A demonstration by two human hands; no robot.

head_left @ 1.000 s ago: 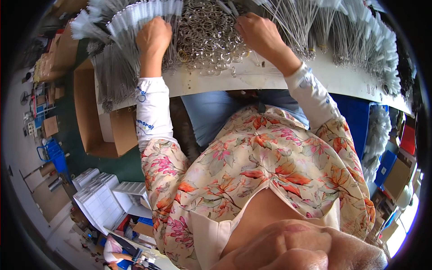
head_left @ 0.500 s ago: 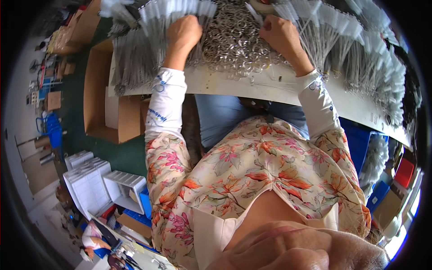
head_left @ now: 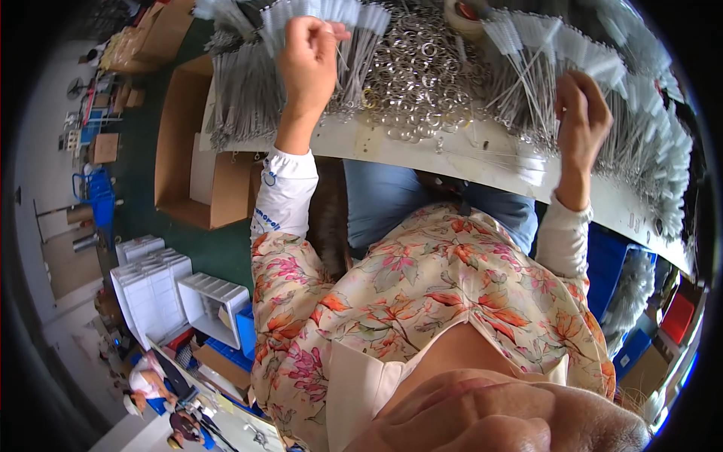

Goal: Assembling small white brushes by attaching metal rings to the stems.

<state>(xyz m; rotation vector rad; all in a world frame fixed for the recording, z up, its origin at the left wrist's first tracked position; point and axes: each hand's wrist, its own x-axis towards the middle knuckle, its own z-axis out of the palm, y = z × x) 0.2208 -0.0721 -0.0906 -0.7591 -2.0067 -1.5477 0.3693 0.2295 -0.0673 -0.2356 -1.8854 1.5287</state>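
My left hand [head_left: 310, 64] is raised over a left-hand bunch of thin wire brushes [head_left: 248, 94] with pale bristles. Its fingers are bent together, and what they hold, if anything, is too small to make out. My right hand [head_left: 584, 113] hovers above the right-hand bunch of wire brushes [head_left: 523, 83], fingers loosely bent and apart, nothing visible in them. Between the hands lies a heap of shiny metal rings [head_left: 422, 83]. Thin wires and a pale blurred streak [head_left: 529, 167] lie along the table's near edge, left of my right wrist.
The white table [head_left: 361, 143] curves across in front of me. An open cardboard box [head_left: 177, 151] stands at its left end. White plastic crates [head_left: 154, 290] are behind on the left. A roll of tape [head_left: 463, 22] sits beyond the rings. Other people [head_left: 151, 380] work at lower left.
My right hand has swung right, from beside the rings to over the right-hand brushes. The left hand has turned, its fingers rising. The view has shifted slightly.
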